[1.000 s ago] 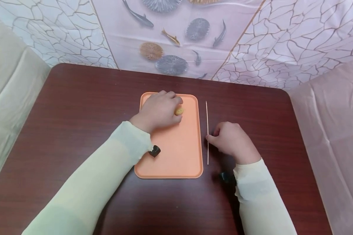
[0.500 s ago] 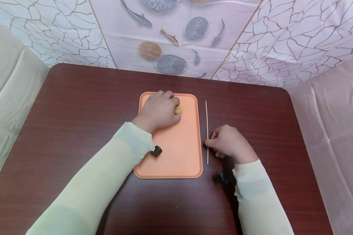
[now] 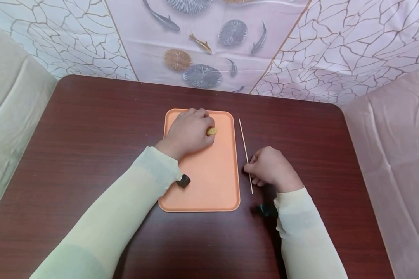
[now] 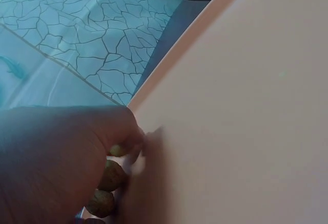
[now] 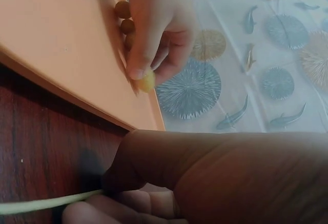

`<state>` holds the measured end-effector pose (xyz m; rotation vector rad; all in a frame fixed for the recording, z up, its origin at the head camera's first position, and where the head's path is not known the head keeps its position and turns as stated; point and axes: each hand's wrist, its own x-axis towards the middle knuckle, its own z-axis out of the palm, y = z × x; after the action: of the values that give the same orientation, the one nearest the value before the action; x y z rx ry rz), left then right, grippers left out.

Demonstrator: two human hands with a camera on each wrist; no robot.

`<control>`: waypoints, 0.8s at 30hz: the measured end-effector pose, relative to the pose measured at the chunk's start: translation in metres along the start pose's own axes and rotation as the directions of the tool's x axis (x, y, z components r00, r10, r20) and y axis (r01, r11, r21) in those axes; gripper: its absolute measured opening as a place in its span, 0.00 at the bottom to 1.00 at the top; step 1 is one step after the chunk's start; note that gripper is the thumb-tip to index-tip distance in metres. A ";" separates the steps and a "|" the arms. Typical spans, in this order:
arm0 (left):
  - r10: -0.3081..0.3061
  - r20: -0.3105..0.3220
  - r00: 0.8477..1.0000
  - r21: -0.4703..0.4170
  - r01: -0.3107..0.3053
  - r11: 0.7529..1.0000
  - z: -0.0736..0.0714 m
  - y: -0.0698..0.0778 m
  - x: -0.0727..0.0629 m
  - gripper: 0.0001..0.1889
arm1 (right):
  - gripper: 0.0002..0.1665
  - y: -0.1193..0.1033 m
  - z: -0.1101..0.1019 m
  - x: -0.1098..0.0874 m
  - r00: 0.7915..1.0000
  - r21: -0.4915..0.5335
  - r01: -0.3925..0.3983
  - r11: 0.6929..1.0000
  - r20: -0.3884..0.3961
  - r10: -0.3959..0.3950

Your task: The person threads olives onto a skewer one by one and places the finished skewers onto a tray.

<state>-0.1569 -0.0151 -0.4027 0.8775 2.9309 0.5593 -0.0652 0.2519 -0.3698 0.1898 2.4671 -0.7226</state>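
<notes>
On the orange tray point(image 3: 209, 182) my left hand point(image 3: 188, 133) pinches a small yellow round piece point(image 3: 211, 131) between thumb and fingers. Several brownish balls, such as this brown ball point(image 5: 122, 9), sit in a row on the tray beside that hand; the head view hides them under it. My right hand point(image 3: 273, 168), just right of the tray, pinches a thin wooden skewer point(image 3: 243, 140) between thumb and fingers. The skewer lies low over the table, tilted slightly, its pointed tip toward the far side. In the right wrist view one end of the skewer point(image 5: 46, 204) sticks out leftward.
The dark brown wooden table point(image 3: 101, 128) extends all round the tray. Patterned cloth point(image 3: 202, 46) hangs behind it, and plain cloth point(image 3: 398, 155) flanks the sides. A small black piece point(image 3: 184, 181) shows at the left cuff, another black piece point(image 3: 265, 210) near the right cuff.
The skewer has swung from nearly straight to tilted, its far tip moving left and its near end right. My right hand's fingers have closed in on it. The left hand stays nearly still.
</notes>
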 end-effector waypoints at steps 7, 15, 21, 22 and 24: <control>0.037 -0.106 0.994 -0.128 -0.051 0.990 -0.006 -0.001 -0.007 0.10 | 0.09 0.002 0.000 0.001 0.999 -0.058 0.024 0.998 -0.043 -0.027; -0.009 -0.136 0.991 -0.351 -0.040 0.935 -0.013 -0.002 -0.017 0.18 | 0.08 0.005 -0.005 -0.004 0.959 -0.105 0.122 0.987 -0.243 -0.145; -0.085 -0.159 0.984 -0.491 -0.004 0.871 -0.014 -0.002 -0.027 0.17 | 0.05 -0.001 0.003 -0.003 0.873 -0.072 0.302 0.950 -0.379 -0.307; -0.095 -0.174 0.980 -0.510 -0.007 0.860 -0.013 -0.002 -0.029 0.16 | 0.05 -0.002 0.005 -0.003 0.859 -0.054 0.333 0.941 -0.394 -0.327; -0.117 -0.205 0.972 -0.546 -0.015 0.838 -0.011 -0.002 -0.031 0.15 | 0.06 -0.004 0.008 -0.003 0.838 -0.003 0.387 0.922 -0.415 -0.353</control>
<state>-0.1332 -0.0371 -0.3952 0.6887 2.7020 1.4870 -0.0603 0.2437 -0.3721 -0.1313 2.9205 -1.0374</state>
